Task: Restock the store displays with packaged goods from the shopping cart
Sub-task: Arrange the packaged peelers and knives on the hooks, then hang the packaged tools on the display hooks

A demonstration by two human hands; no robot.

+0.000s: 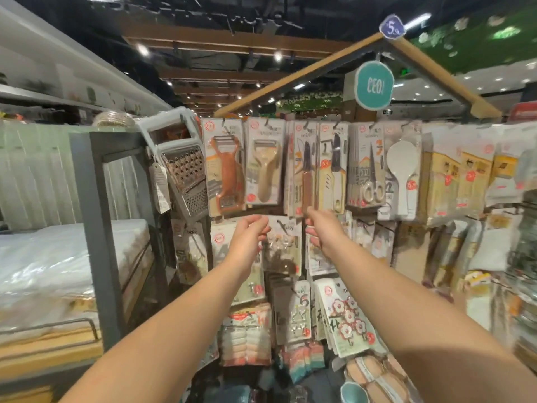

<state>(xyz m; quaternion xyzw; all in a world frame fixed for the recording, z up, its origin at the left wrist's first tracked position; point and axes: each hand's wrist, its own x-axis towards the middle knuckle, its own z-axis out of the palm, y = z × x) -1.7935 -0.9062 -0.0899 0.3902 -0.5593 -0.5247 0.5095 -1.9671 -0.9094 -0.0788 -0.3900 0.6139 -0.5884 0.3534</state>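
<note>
Both my arms reach out to a hanging display of packaged kitchen goods. My left hand (250,236) hovers with thumb and fingers loosely curled, just left of a clear packet of hooks (281,247) hanging in the second row. My right hand (319,231) is just right of that packet. Its index finger points up at the bottom of a packaged knife (305,173), and its other fingers are loosely curled. Nothing shows plainly in either hand. The picture is blurred around the fingers. The shopping cart is out of view.
The top row holds a steel grater (183,173), an orange peeler (226,167), scissors (370,170) and a white rice paddle (404,173). Flower hooks (347,318) and sponges (247,338) hang lower. A grey rack post (97,228) with wrapped bedding (58,266) stands left.
</note>
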